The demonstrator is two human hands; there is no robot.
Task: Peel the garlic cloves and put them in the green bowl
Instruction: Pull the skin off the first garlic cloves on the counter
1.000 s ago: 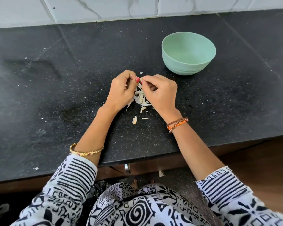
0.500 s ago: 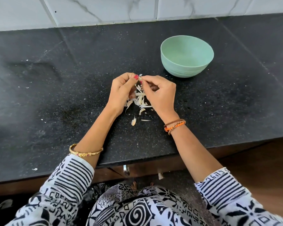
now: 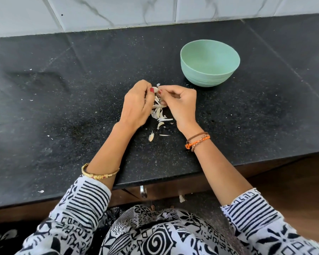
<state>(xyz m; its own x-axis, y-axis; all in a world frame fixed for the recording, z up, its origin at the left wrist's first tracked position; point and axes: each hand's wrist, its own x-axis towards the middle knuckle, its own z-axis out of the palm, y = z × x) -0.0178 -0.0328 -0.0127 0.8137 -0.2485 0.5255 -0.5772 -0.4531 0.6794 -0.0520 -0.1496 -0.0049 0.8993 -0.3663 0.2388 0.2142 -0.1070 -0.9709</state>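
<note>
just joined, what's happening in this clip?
A person is peeling garlic at a black counter. Both hands, left and right, pinch one clove between their fingertips, above a small pile of skins lying on the counter between the wrists. The green bowl stands beyond the right hand, apart from it, and no cloves show inside it.

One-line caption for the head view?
Both hands, left hand and right hand, pinch a garlic clove above peels, green bowl beside.
</note>
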